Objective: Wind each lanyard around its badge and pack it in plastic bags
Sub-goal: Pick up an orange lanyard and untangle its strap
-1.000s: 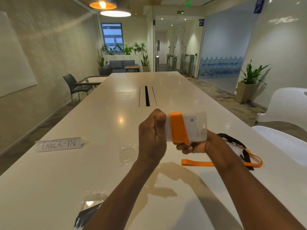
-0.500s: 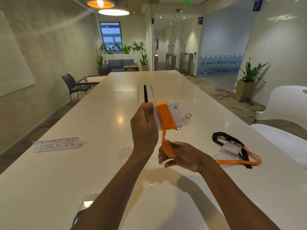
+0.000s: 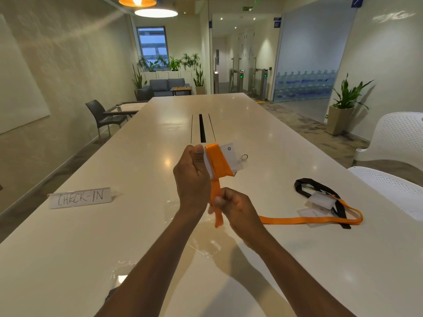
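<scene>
Overhead, badge in left hand, lanyard below.

Long white counter runs fwd w/ a dark cable slot in its centre. Handwritten "CHECK-IN" sign stands on counter, left side. Two white perforated chairs at right edge; potted plant on floor beyond them. Left: dark chair at a small side table, whiteboard on wall. Far end: grey sofa below window, row of plants on ledge. Turnstiles w/ green lights in corridor. Two pendant lamps lit overhead
</scene>
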